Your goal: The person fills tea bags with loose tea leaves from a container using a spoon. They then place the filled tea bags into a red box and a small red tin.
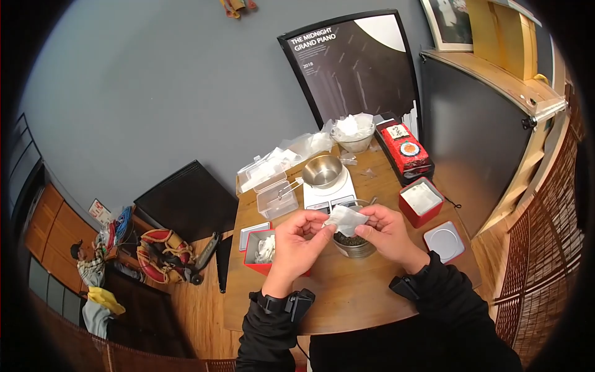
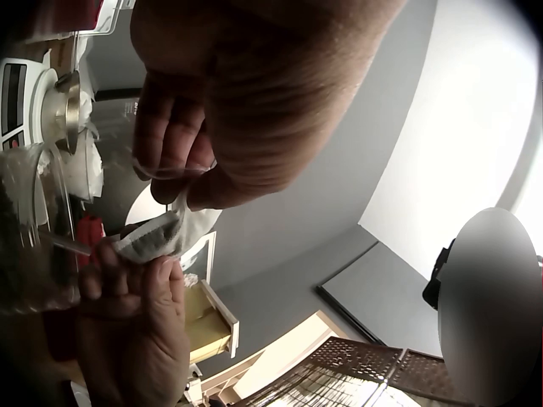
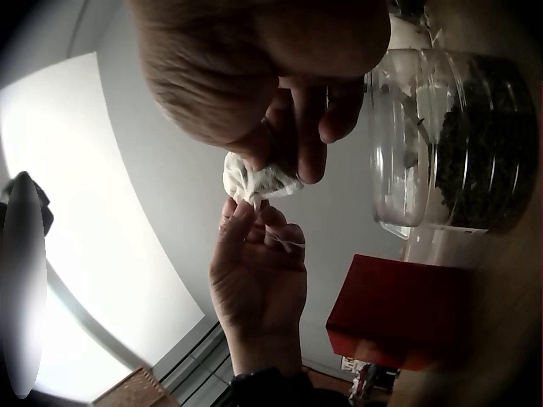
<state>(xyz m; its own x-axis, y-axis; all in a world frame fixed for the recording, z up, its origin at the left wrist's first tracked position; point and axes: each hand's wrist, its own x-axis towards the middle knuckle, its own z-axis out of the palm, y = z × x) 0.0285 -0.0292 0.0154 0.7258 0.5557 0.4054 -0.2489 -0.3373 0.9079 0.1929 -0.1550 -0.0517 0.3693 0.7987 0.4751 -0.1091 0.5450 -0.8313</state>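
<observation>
Both hands hold a small white tea bag with dark leaves inside [image 2: 154,240] in front of the chest, above a clear jar of dark tea leaves [image 3: 484,144]. My left hand [image 1: 302,243] pinches the bag's gathered end, and a thin string loops at its fingers in the right wrist view. At the bag's other side, my right hand [image 1: 390,235] grips the body between thumb and fingers. In the head view the bag overlaps the jar's mouth and hides part of it.
Behind the jar, a metal pan [image 1: 322,172] sits on a white scale [image 1: 315,202]. A red tin [image 1: 421,214] stands right, above a lid [image 1: 444,242]; another red tin [image 1: 250,256] stands left. Farther back are a clear box [image 1: 276,206], a bowl [image 1: 355,145] and a red package [image 1: 406,152].
</observation>
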